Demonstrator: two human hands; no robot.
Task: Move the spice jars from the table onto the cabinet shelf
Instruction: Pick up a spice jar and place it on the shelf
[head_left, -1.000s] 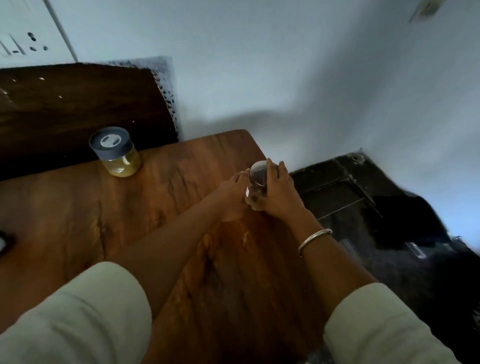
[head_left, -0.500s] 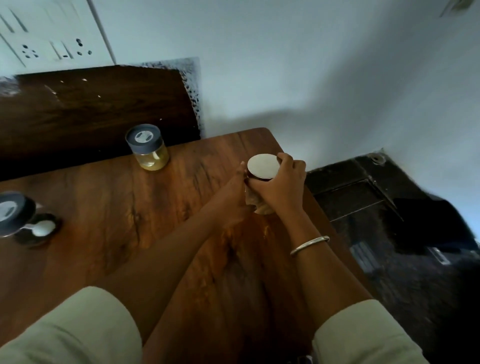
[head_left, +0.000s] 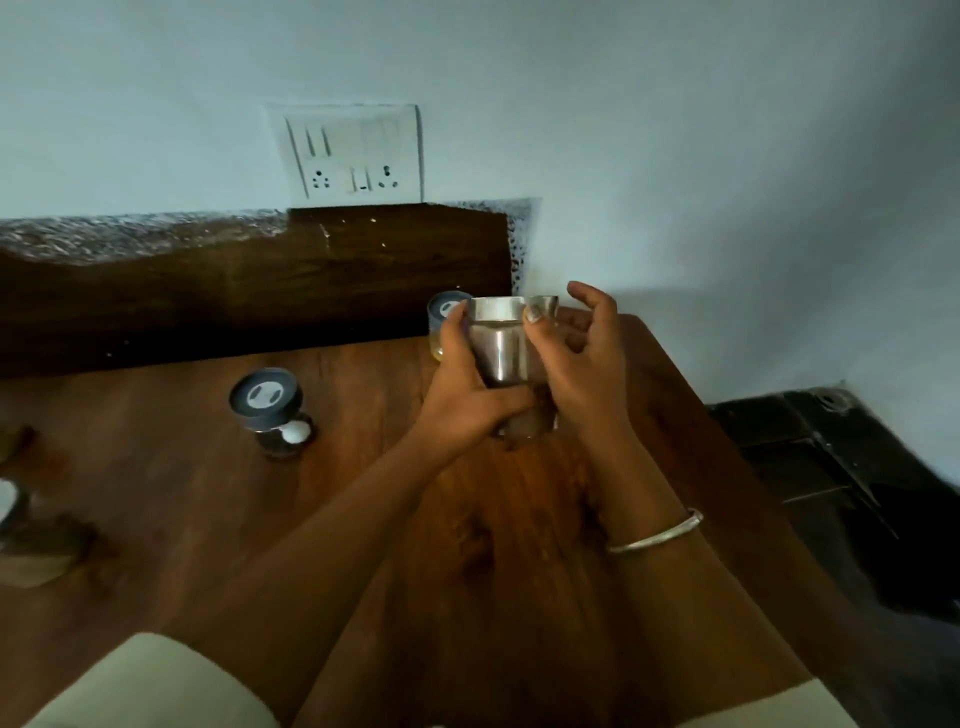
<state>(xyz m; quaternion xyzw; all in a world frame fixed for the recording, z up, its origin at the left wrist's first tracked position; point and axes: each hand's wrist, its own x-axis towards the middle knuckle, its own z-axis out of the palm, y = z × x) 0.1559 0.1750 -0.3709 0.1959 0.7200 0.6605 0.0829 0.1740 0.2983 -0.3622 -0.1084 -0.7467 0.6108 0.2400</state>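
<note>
A glass spice jar with a shiny steel lid (head_left: 500, 349) stands upright between both my hands over the far right part of the wooden table (head_left: 395, 519). My left hand (head_left: 465, 387) grips its body from the left. My right hand (head_left: 584, 358) holds it from the right, thumb on the lid's rim and fingers curled behind. Whether its base touches the table I cannot tell. A grey-lidded jar with yellowish contents (head_left: 440, 318) stands just behind my left hand. Another grey-lidded jar with dark contents (head_left: 269, 410) stands to the left.
A further jar (head_left: 9, 506) shows partly at the left edge, with a dim flat object (head_left: 44, 553) beside it. A dark wooden backboard (head_left: 249, 291) runs along the wall under a switchboard (head_left: 357, 156). Dark floor fittings (head_left: 831, 467) lie past the table's right edge.
The view has tilted up and left, bringing the switchboard and more jars into sight. The steel-lidded jar now stands higher between my hands, and my right fingers have loosened off its lid.
</note>
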